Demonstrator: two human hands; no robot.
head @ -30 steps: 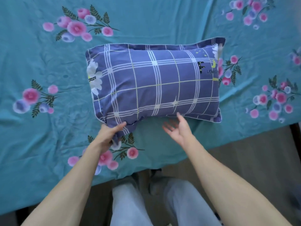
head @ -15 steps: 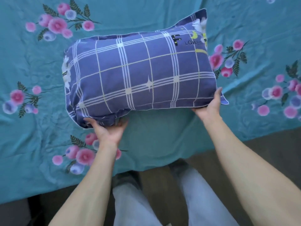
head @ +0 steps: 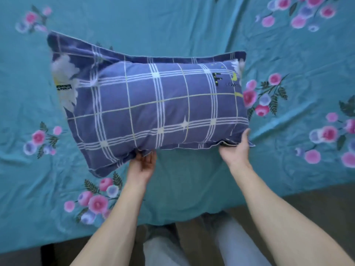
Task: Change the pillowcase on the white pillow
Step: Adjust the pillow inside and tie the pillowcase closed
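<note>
A pillow in a blue-purple plaid pillowcase (head: 163, 108) with white flower prints is held up above the bed, its left end blurred. My left hand (head: 143, 165) grips the near edge of the pillow from below, fingers tucked under the fabric. My right hand (head: 235, 148) grips the near right corner, thumb up along the side and fingers underneath. The white pillow inside is hidden by the case.
A teal bedsheet (head: 172, 25) with pink and blue flower prints covers the bed all around. The bed's near edge (head: 192, 214) runs across below my hands. My legs in light trousers (head: 192, 246) and dark floor show beneath it.
The pillow has swung round and risen, its left end now flipping up. My left hand has moved right along the near edge. My right hand keeps hold of the near right corner.
</note>
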